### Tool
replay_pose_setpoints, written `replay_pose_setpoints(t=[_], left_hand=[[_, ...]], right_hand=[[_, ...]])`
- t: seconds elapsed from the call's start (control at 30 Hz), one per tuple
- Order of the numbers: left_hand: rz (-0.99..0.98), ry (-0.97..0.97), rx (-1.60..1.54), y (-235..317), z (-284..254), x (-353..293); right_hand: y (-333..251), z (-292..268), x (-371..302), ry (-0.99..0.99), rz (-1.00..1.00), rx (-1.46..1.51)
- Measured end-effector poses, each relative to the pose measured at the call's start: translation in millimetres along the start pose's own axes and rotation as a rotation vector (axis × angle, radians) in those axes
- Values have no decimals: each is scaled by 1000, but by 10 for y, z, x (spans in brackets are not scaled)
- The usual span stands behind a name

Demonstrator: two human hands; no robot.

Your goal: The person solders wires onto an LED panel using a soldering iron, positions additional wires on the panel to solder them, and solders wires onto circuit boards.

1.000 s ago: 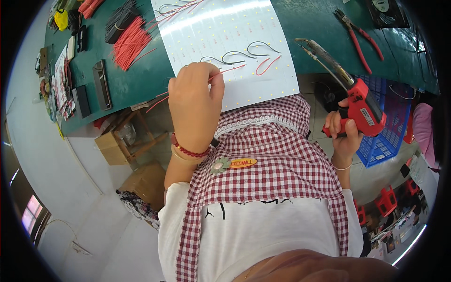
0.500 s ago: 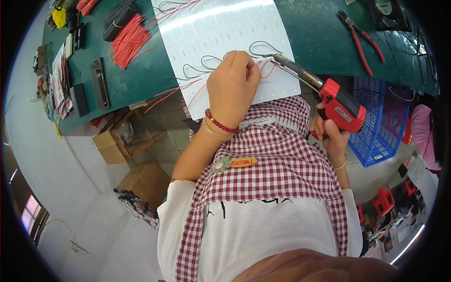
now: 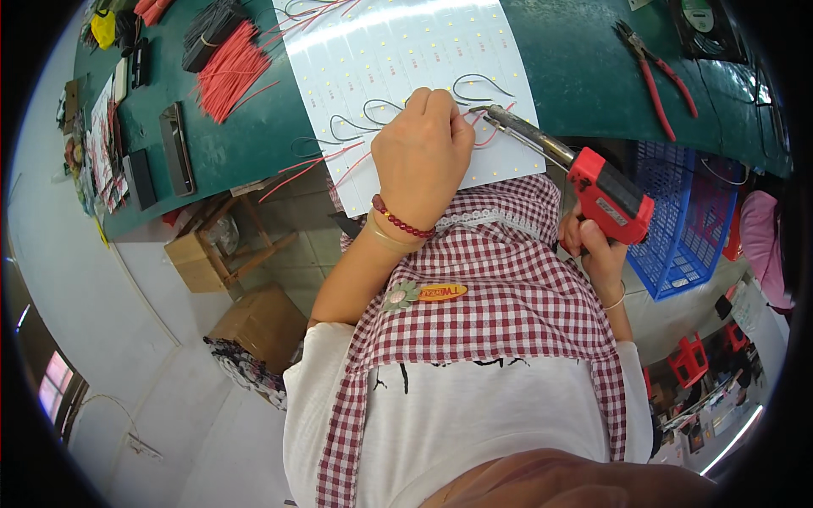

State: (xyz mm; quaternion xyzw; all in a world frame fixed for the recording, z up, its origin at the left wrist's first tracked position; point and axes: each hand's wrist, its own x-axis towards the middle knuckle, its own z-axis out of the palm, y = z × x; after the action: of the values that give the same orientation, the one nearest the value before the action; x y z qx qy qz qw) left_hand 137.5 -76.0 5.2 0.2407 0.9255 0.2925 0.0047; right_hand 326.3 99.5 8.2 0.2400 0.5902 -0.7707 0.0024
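Observation:
A white sheet of LED boards lies at the table's near edge and overhangs toward my lap. My left hand rests on it, fingers pinched together at a thin red wire; the fingertips are partly hidden. My right hand grips a red and black soldering gun by its handle. The gun points up and left, its tip beside the red wire just right of my left fingers. Black wires arch from the sheet in a row, and red wires stick out at its left side.
On the green table lie a bundle of red wires, a bundle of black wires and red-handled cutters. A blue plastic basket stands below the edge at right. A wooden stool and a cardboard box sit at left.
The soldering gun has shifted slightly left and down, its tip now nearer my left fingers. The sheet has slid slightly right. My left hand keeps its pinch, nearly in place.

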Motion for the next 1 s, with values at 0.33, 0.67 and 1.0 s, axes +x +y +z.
replay_pose_setpoints(t=[0.33, 0.67, 1.0], left_hand=[[39, 2, 9, 4, -11, 8], [53, 8, 47, 11, -2, 19], [97, 16, 92, -79, -310, -19]], right_hand=[[-25, 17, -4, 17, -9, -14], [-71, 49, -17, 24, -75, -9], [-161, 66, 36, 30, -171, 10]])
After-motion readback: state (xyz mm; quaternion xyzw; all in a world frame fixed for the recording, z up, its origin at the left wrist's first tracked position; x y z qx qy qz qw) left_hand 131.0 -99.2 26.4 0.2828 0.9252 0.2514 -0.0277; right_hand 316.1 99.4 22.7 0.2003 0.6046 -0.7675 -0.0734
